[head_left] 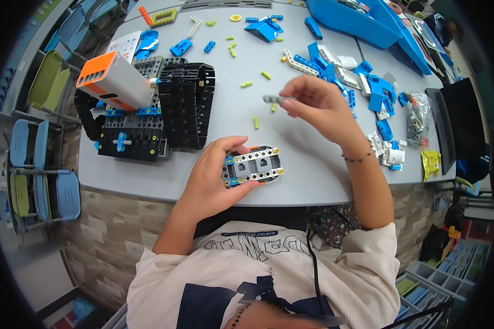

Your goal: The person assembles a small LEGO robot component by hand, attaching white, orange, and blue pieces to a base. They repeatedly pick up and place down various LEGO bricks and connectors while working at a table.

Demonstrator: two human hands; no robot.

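My left hand (214,171) grips a brick-built block (252,166) from its left side, near the table's front edge. White beams with round holes run along the block's top and bottom, with grey pieces between them and blue and orange bits at the sides. Farther up and to the right, my right hand (317,107) pinches a small grey toy connector (271,99) between thumb and fingers, apart from the block. A lime-green peg (256,123) lies between the two hands. More such pegs are scattered beyond.
A tracked model (132,134) with black treads and a white-and-orange box stands at the left. Blue and white pieces (381,90) lie heaped at the right, near a bag of parts (420,118) and a yellow packet (431,164). A blue bin (362,24) sits at the back right.
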